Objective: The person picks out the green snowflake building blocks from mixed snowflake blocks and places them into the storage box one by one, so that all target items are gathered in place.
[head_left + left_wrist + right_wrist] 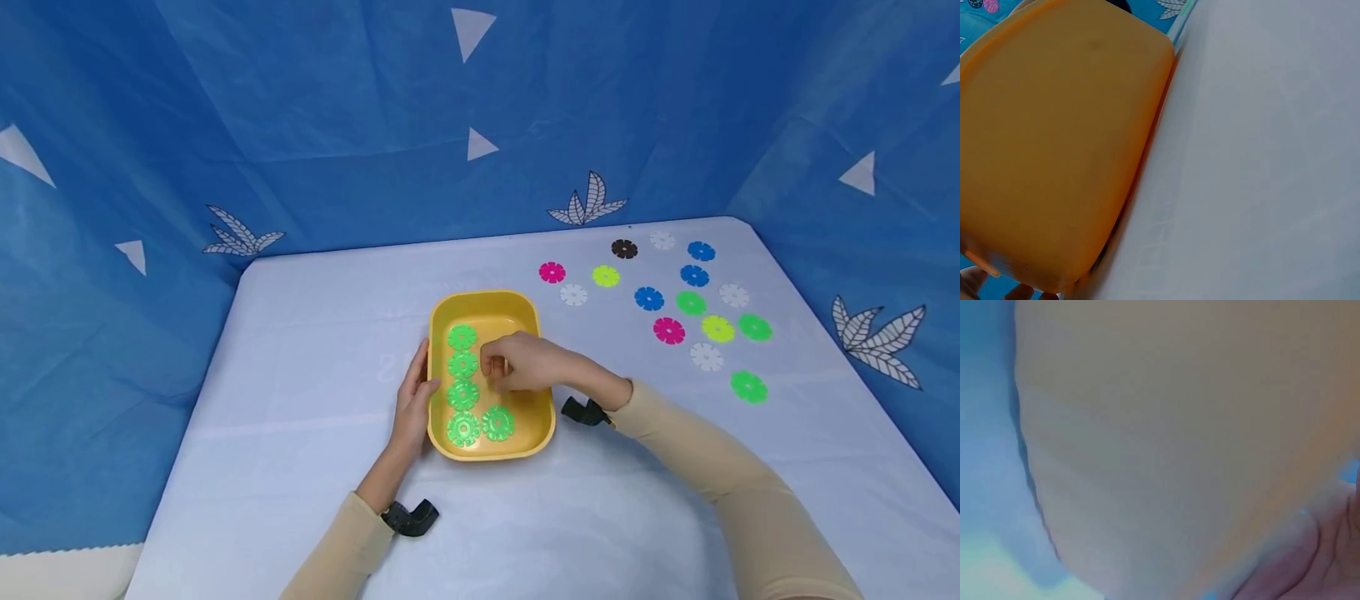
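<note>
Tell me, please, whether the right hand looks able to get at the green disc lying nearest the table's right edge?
Probably yes: the green disc lies alone on bare tablecloth, with nothing between it and the right hand, which is inside the yellow tray and would only need lifting over its low rim.

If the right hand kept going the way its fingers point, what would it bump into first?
Probably the column of green discs along the left side of the yellow tray: the right hand points leftward at them. Behind them stands the tray's left wall, where the left hand rests. Depth is uncertain.
</note>
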The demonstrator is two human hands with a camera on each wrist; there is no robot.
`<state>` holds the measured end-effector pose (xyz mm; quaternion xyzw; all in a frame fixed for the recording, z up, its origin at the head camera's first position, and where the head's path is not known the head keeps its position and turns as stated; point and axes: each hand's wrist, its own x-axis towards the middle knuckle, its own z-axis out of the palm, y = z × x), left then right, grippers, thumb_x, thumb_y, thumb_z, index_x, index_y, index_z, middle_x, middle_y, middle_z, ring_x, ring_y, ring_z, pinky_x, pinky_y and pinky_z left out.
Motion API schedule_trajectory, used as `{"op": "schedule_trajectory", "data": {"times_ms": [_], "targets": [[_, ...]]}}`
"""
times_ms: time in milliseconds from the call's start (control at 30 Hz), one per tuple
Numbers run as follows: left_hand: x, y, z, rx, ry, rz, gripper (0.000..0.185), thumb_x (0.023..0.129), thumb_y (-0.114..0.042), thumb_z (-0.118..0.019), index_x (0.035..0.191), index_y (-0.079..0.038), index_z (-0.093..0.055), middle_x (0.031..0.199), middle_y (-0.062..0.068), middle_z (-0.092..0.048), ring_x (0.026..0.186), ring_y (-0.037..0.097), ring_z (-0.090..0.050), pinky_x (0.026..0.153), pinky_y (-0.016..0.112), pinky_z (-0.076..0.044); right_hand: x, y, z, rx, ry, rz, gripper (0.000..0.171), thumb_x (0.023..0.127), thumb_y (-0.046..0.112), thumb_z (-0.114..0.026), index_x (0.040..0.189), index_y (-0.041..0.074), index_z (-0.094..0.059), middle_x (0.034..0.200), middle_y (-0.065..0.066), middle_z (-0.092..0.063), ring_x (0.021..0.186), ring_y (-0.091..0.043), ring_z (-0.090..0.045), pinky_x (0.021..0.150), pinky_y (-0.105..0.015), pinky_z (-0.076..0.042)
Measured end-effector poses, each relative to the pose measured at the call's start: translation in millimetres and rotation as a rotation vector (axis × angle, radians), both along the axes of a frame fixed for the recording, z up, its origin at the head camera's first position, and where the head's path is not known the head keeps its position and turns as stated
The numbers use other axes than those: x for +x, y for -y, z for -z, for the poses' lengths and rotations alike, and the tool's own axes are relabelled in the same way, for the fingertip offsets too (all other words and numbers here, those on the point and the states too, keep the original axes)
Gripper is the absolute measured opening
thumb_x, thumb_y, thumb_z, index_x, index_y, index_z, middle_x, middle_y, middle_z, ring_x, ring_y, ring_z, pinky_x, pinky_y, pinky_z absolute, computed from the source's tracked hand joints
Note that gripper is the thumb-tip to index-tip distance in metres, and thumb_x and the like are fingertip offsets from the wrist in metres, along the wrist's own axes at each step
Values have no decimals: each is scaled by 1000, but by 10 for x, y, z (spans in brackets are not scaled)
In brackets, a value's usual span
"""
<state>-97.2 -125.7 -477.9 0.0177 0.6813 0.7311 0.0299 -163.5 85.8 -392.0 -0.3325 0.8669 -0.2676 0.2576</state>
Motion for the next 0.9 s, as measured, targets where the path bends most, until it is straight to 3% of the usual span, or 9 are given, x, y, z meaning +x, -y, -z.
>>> {"op": "schedule_trajectory", "data": {"times_ms": [167,233,300,433,567,667,767,900], "targets": [[-9,-3,-2,-4,2,-5,62,99,-5,-36,158,-18,-19,165,0,-15,151,22,-17,120,43,-21,-61,-341,-85,-244,126,171,16,87,3,-69,100,-3,-62,81,-8,-60,67,-25,-62,63,-27,-56],[-10,-2,0,-12,4,-11,62,99,-6,-37,158,-19,-20,164,0,-16,151,22,-18,120,39,-23,-84,-520,-70,-296,165,260,19,88,5,-68,103,-4,-61,84,-11,-59,69,-28,-63,67,-31,-58],[-10,-3,4,-16,7,-15,62,99,-6,-37,158,-20,-20,164,0,-16,150,22,-19,118,30,-27,-112,-718,-37,-301,186,366,22,89,9,-68,105,-4,-61,86,-12,-58,71,-27,-63,68,-32,-57],[-8,6,16,-28,6,-22,62,99,-8,-38,158,-21,-20,164,-1,-16,151,21,-19,110,13,-30,-171,-1160,13,-209,190,582,27,92,16,-66,111,-2,-60,89,-8,-58,75,-20,-64,66,-34,-50],[-2,17,16,-25,8,-28,62,100,-9,-38,158,-21,-20,164,-3,-16,151,19,-18,106,8,-30,-256,-1665,-20,-129,141,759,39,93,22,-65,122,-3,-56,96,-7,-58,82,-17,-63,68,-34,-50],[3,17,18,-13,14,-26,62,100,-8,-38,158,-23,-21,164,-6,-17,150,16,-19,106,7,-30,-343,-2067,-36,-95,76,874,49,93,26,-66,130,-3,-52,106,-14,-59,91,-23,-61,75,-37,-51],[6,11,17,-6,14,-21,62,100,-8,-37,157,-24,-21,163,-8,-17,150,14,-18,106,6,-29,-522,-2535,141,-70,46,993,59,90,35,-69,134,0,-51,115,-16,-58,98,-27,-59,82,-42,-52],[13,-5,12,-9,15,-18,63,99,-7,-37,157,-25,-21,163,-9,-18,150,12,-17,106,5,-28,-863,-3206,734,-45,8,1091,73,83,54,-70,134,6,-51,118,-16,-56,102,-30,-58,89,-51,-51]]}}
